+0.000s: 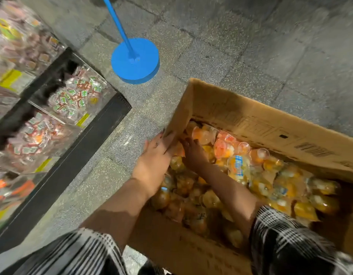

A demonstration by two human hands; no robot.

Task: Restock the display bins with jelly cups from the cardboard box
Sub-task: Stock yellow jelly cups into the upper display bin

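Two plaid sleeves (286, 241) fill the bottom edge of the frame, and bare forearms reach up from them into the cardboard box (257, 124) at centre right. The box stands open on the grey stone floor (241, 46), its far flap raised, and is packed with jelly cups (239, 167), mostly orange and yellow in clear plastic. The left hand (154, 153) lies at the box's left corner, fingers fairly straight, pressed against the inner side of the cardboard wall, with the thumb outside. The right hand (193, 151) is just beside it, palm down among the cups near that same corner; its fingertips are buried, so whether it grips any cup cannot be told. Along the left of the frame, blurred, sit clear display bins (80, 96) in a black frame, holding small red, green and white packets. At upper centre, a blue round stand base (136, 62) with a blue pole rests on the floor.
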